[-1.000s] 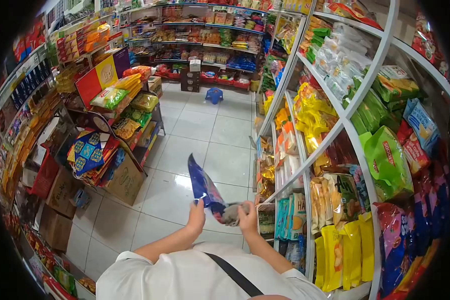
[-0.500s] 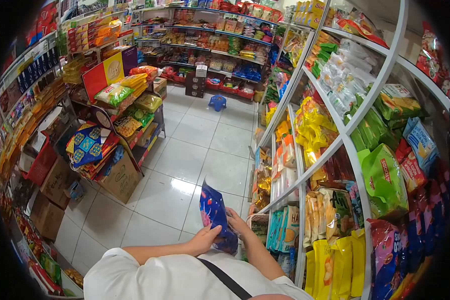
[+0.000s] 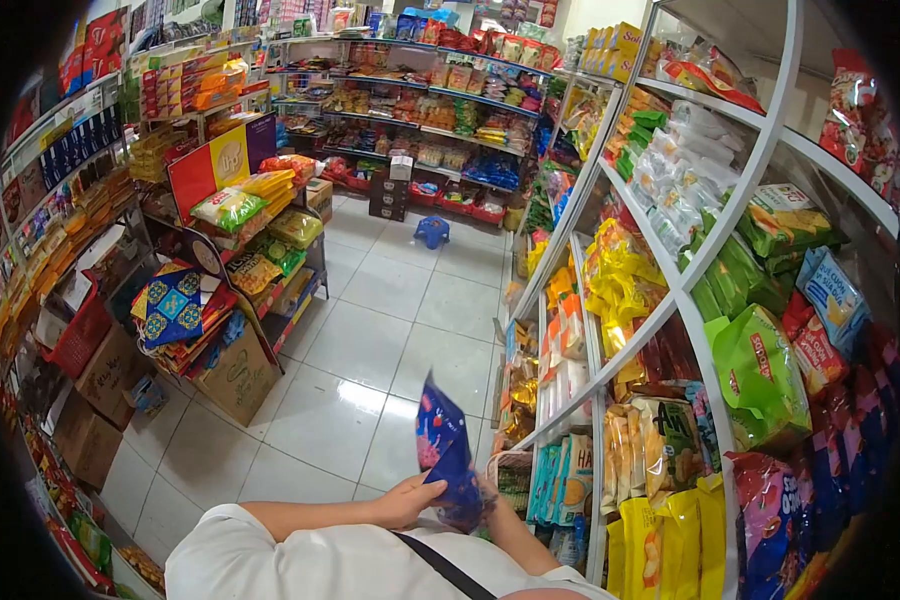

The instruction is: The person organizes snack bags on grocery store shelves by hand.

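Note:
A dark blue snack packet (image 3: 444, 435) with pink print stands upright in front of my chest, above the tiled floor. My left hand (image 3: 412, 499) grips its left lower edge, thumb laid across the front. My right hand (image 3: 487, 500) is at the packet's right lower side, mostly hidden behind it, so its fingers do not show clearly. To the right are turquoise packets (image 3: 567, 478) and yellow packets (image 3: 660, 540) on a shelf.
A white-framed rack (image 3: 682, 292) rises close on my right. At the left stand a display shelf (image 3: 299, 290) and a cardboard box (image 3: 238, 377). A blue stool (image 3: 432, 232) is on the tiled floor (image 3: 365, 345) ahead, before the stocked back shelves (image 3: 420, 90).
The packet has shifted slightly right and down and turned, showing more of its printed face. My right hand has gone further behind it. The view has moved a little.

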Demonstrator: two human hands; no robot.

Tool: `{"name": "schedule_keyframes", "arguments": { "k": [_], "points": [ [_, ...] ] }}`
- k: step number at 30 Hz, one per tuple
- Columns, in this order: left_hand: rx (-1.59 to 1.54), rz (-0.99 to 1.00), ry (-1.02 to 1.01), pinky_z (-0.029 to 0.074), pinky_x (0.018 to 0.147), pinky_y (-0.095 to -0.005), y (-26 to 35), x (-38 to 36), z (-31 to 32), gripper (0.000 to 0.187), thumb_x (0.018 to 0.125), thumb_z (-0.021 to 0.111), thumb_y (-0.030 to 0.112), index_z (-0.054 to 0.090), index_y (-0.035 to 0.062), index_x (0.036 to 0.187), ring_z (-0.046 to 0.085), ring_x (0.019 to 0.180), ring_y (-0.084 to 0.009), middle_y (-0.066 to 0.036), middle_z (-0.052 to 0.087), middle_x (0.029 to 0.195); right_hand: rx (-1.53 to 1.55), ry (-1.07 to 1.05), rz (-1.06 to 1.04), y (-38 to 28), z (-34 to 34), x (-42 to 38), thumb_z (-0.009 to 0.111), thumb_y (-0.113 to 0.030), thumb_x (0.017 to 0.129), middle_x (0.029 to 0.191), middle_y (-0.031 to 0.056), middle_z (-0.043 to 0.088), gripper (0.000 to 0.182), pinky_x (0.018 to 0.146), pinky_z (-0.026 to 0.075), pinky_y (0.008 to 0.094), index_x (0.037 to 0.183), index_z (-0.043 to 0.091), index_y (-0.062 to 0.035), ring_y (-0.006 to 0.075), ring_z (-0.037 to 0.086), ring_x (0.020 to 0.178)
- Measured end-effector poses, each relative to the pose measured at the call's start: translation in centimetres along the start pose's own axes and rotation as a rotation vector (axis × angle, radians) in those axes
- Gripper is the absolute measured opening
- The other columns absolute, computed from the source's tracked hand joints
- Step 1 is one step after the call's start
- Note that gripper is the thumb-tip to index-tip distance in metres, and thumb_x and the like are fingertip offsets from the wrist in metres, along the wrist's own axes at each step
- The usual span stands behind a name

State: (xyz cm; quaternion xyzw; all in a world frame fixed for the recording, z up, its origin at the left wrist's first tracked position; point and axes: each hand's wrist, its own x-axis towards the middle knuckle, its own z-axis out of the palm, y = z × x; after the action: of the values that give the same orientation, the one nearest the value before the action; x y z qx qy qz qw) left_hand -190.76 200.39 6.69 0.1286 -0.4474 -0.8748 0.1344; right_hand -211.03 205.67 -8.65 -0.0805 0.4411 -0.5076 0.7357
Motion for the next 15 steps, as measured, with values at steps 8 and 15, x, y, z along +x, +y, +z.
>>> {"name": "schedule_keyframes", "arguments": {
  "k": [8, 15],
  "points": [
    [0.421, 0.339, -0.051, 0.031, 0.098, -0.038, 4.3, 2.3, 0.1, 0.055, 0.085, 0.051, 0.034, 0.036, 0.0013, 0.127, 0.032, 0.122, -0.0268, -0.017, 0.023, 0.136, 0.241, -0.146, -0.33, -3.7, 8.7, -3.9, 0.052, -0.038, 0.083, 0.107, 0.008, 0.057, 0.048, 0.079, 0.048, 0.0332, 0.12, 0.046, -0.0076, 0.0204, 0.057, 0.091],
    [0.851, 0.392, 0.222, 0.022, 0.102, -0.039, -0.9, 1.7, -0.1, 0.099, 0.064, 0.075, 0.033, 0.013, 0.0011, 0.135, 0.018, 0.128, -0.0342, -0.026, 0.012, 0.136, 0.51, -0.417, -0.513, -4.0, 6.3, -3.4, 0.057, -0.023, 0.081, 0.113, 0.0087, 0.052, 0.045, 0.082, 0.046, 0.0365, 0.119, 0.042, -0.0056, 0.0226, 0.054, 0.097]
  ]
}}
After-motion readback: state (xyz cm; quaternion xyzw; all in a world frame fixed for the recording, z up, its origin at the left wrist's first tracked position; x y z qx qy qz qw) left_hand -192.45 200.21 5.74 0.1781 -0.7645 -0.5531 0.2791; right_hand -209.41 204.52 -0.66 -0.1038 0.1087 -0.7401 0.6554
